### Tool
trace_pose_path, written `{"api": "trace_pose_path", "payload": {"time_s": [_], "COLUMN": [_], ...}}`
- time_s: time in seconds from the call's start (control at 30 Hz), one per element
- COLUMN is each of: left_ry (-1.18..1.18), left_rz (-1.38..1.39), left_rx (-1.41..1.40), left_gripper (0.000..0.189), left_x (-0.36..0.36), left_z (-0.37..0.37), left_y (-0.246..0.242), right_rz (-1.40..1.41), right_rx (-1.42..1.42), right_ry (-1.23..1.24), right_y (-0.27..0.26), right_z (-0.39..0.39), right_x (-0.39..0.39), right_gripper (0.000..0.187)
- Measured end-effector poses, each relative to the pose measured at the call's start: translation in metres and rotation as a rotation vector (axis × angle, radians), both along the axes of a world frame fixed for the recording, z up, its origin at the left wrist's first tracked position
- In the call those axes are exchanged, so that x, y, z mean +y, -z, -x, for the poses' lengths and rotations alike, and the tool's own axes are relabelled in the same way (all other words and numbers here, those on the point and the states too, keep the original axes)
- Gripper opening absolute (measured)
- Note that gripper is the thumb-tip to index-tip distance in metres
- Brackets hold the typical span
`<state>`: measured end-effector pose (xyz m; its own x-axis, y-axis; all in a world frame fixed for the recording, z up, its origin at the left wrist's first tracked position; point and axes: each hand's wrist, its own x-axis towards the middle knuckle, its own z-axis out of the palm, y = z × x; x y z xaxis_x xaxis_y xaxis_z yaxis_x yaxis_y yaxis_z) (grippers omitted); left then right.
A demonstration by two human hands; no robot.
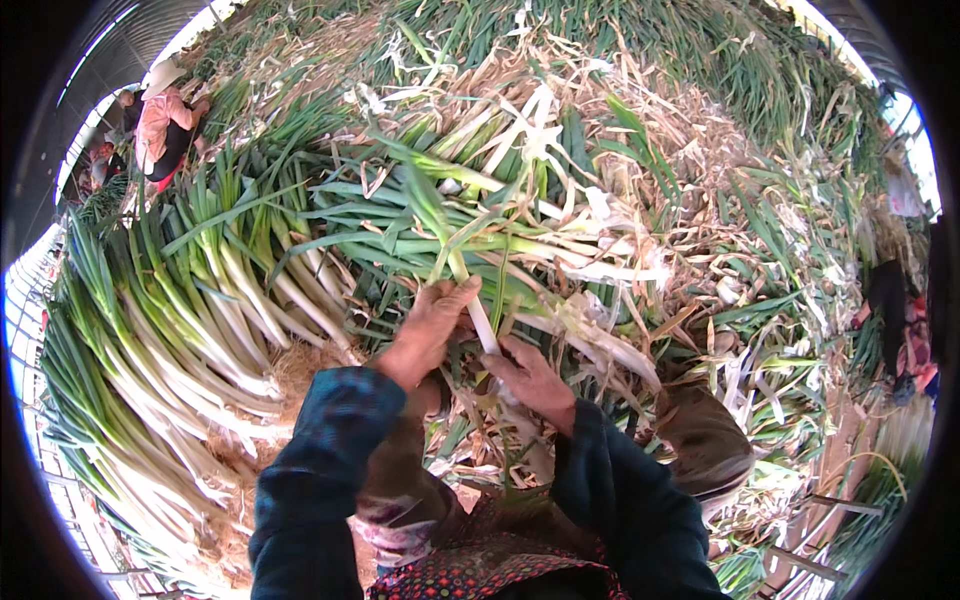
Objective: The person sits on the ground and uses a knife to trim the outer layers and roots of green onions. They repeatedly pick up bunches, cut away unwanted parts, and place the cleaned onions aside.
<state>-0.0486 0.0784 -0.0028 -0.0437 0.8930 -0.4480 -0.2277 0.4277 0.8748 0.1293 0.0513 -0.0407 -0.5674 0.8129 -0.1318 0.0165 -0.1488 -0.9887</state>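
Observation:
A long green onion [480,322] with a white shank is held between my two hands, its green leaves pointing away from me. My left hand [431,322] grips it where white turns to green, thumb along the stalk. Lower down, my right hand [532,379] has its fingers closed around the white part near the root end, which is partly hidden. Just beyond my hands lie uncleaned green onions [585,259] with dry, papery outer leaves. To my left, cleaned green onions [217,375] rest in a row, their roots towards me.
Dry leaf scraps [697,172] cover the ground ahead and to the right. More green onions [675,45] are heaped at the back. A person in a pale hat [161,127] bends over at far left. Another person's pink clothing [916,341] shows at the right rim.

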Motion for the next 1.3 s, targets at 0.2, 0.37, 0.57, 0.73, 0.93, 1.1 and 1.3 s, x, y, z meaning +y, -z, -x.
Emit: {"api": "trace_pose_path", "payload": {"time_s": [0.2, 0.37, 0.57, 0.73, 0.93, 1.1, 1.3], "left_ry": [-0.144, -0.299, -0.449, -0.498, -0.495, -0.615, -0.375], "left_rz": [0.13, 0.027, 0.024, -0.037, -0.115, -0.098, 0.112], "left_rx": [-0.268, 0.05, -0.154, -0.122, -0.22, 0.045, -0.272], "left_gripper": [0.023, 0.026, 0.027, 0.025, 0.017, 0.02, 0.016], "left_x": [-0.015, 0.021, 0.039, 0.052, 0.051, 0.052, 0.028], "left_z": [-0.03, -0.015, 0.017, 0.051, 0.058, 0.118, 0.043], "left_y": [0.041, 0.05, 0.054, 0.051, 0.058, 0.036, 0.021], "right_rz": [-0.273, -0.262, -0.013, -0.302, -0.486, -0.248, -0.497], "right_rx": [-0.064, -0.246, -0.227, -0.452, -0.821, -0.811, -1.778], "right_ry": [-0.055, -0.279, 0.012, -0.055, 0.067, 0.536, 0.132], "right_y": [0.042, 0.008, -0.084, -0.089, -0.114, -0.066, 0.035], "right_z": [-0.001, -0.05, -0.167, -0.253, -0.289, -0.476, -0.503], "right_x": [-0.082, -0.149, -0.196, -0.211, -0.167, -0.171, -0.07], "right_gripper": [0.042, 0.035, 0.017, 0.015, 0.02, 0.026, 0.064]}}
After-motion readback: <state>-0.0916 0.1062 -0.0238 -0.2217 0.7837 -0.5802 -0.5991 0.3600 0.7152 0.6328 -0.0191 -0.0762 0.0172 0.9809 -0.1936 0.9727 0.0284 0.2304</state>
